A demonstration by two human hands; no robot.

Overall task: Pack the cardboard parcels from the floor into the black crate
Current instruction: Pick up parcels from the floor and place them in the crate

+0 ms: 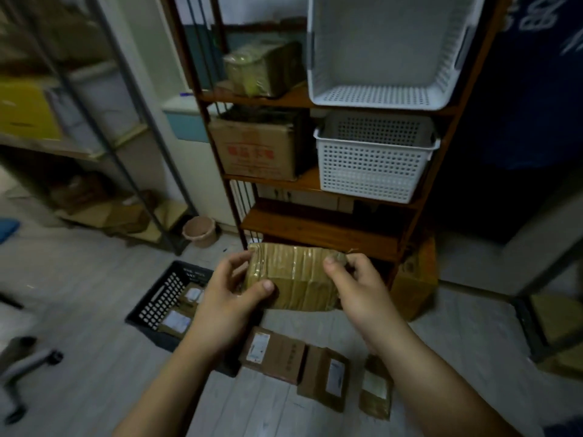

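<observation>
A taped cardboard parcel [296, 275] hangs in the air in front of the shelf, held between both hands. My left hand [230, 298] grips its left end, thumb on the near face. My right hand [356, 288] grips its right end, thumb on top. Below and to the left stands the black crate [161, 298] on the floor, with labelled parcels [179, 316] lying inside; my left forearm hides its right part. Three more cardboard parcels lie on the floor below my hands: one [271, 353], a second [325, 376] and a third [377, 384].
A wooden shelf unit [318, 225] stands straight ahead with white baskets [372, 165] and a carton [258, 149]. A yellow-brown box [416, 279] sits at its right foot. A metal rack [104, 121] is at left, a small bucket [200, 230] by it, a chair base [25, 367] at lower left.
</observation>
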